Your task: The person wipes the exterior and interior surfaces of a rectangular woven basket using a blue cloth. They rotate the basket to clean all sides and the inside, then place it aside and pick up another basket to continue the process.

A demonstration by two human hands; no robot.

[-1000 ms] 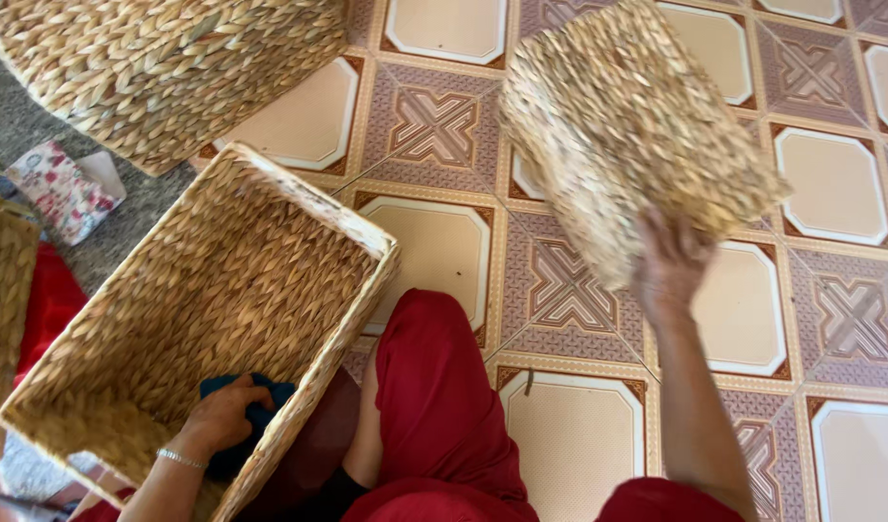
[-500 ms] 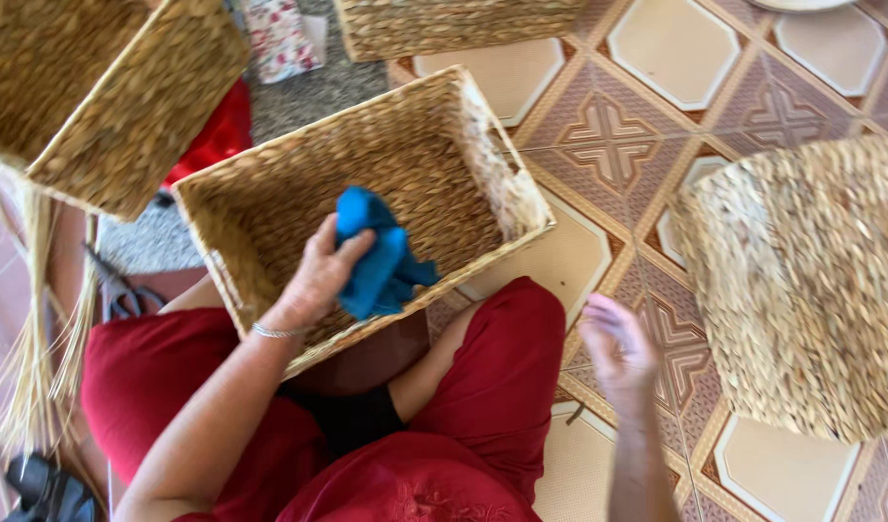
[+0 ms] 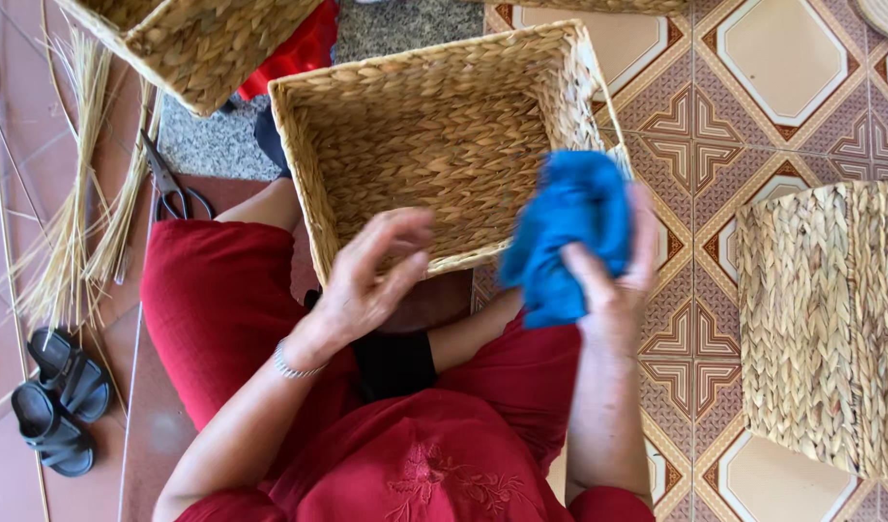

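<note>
Blue cloth now in my right hand, out of the basket

Half a second ago my left hand [image 3: 371, 280] held the blue cloth [image 3: 569, 232] inside the woven basket [image 3: 308, 164]; now the right hand [image 3: 613, 285] grips it beside the rim, left open and empty

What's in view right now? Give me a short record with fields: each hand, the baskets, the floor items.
left hand: open, empty, fingers spread above the near rim of the open basket
right hand: gripping a blue cloth beside that basket's right corner
open basket: rectangular, woven, nothing inside, in front of the person's lap
other baskets: one on the tiled floor at right; one at top left
floor items: scissors, loose straw, black sandals at left
</note>
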